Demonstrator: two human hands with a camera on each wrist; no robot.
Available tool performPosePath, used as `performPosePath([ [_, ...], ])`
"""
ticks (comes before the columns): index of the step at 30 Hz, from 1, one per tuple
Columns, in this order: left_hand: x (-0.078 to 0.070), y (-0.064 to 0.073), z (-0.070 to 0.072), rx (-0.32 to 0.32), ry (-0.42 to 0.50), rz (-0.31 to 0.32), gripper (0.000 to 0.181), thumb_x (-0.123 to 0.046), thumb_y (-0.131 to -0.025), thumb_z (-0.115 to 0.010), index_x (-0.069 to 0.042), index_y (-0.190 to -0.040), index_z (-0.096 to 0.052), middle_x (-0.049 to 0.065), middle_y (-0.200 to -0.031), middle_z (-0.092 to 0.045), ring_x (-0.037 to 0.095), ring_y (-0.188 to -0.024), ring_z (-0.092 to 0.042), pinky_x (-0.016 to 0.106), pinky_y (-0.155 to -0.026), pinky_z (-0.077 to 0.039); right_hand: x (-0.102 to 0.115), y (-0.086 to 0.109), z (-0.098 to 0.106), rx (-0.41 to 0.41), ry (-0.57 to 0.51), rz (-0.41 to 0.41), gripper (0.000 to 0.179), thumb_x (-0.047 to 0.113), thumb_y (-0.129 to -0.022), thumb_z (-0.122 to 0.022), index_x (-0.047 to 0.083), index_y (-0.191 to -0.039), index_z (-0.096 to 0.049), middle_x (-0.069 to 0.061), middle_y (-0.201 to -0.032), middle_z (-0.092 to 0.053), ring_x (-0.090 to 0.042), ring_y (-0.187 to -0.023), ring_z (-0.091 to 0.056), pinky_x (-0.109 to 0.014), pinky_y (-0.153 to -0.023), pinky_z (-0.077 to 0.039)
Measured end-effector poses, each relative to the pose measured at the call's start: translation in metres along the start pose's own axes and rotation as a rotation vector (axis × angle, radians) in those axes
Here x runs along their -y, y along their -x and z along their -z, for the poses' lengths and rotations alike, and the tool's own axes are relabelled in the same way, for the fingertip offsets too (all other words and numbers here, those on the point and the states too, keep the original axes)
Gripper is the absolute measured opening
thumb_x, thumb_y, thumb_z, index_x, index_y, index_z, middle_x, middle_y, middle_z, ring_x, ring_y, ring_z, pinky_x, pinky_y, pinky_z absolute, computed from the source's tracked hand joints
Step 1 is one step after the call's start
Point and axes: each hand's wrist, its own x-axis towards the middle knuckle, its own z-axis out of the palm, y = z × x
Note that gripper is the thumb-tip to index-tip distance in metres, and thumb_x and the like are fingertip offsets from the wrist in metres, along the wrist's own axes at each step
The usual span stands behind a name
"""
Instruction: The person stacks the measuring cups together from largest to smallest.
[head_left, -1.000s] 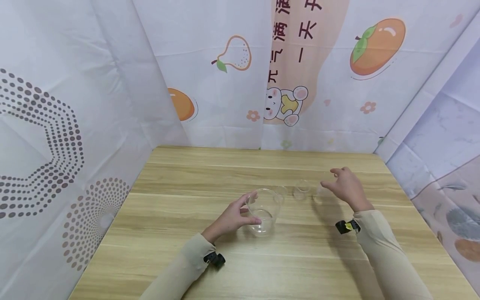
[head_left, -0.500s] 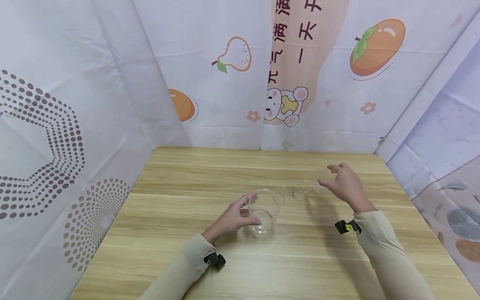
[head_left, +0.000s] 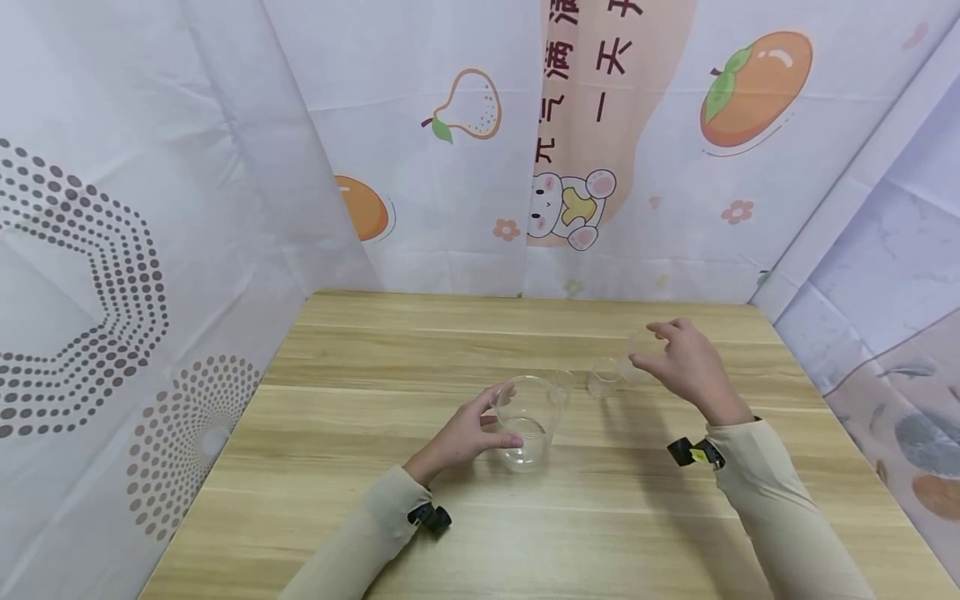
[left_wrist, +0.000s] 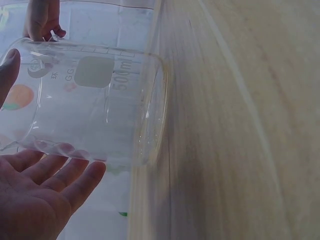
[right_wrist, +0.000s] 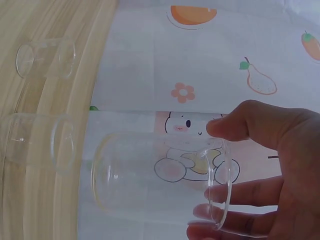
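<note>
A large clear glass beaker (head_left: 529,425) with a 500 ml mark stands upright on the table. My left hand (head_left: 467,432) holds it from the left, thumb on the near side and fingers along the other; the left wrist view shows its printed scale (left_wrist: 95,72). My right hand (head_left: 692,371) grips a smaller clear beaker (right_wrist: 150,175) at its rim, thumb on one side and fingers on the other. That beaker is above the table and looks faint in the head view. Two small glass vessels, one (head_left: 603,380) nearer the right hand and another (head_left: 564,385) behind the large beaker, stand on the table.
The wood-grain table (head_left: 390,342) ends at a printed fruit curtain (head_left: 435,208) at the back. More patterned cloth hangs at the left (head_left: 247,208) and right. Black wrist cameras sit on both sleeves.
My right hand has lifted the smaller beaker and moved it a little left and away, toward the small vessels. My left hand and the large beaker have stayed in place.
</note>
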Motion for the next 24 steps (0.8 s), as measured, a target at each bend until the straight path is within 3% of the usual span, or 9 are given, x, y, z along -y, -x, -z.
performPosePath([
  [24, 0.001, -0.001, 0.000, -0.003, -0.013, 0.004, 0.087, -0.023, -0.082, -0.079, -0.016, -0.154, -0.029, 0.014, -0.155, -0.038, 0.025, -0.142, -0.038, 0.049, -0.112, -0.041, 0.026, 0.006, 0.006, -0.053, -0.039, 0.057, 0.055, 0.032, -0.087, -0.068, -0.005, -0.127, -0.059, -0.024, -0.117, -0.058, -0.036, -0.096, -0.058, -0.048, -0.074, -0.050],
])
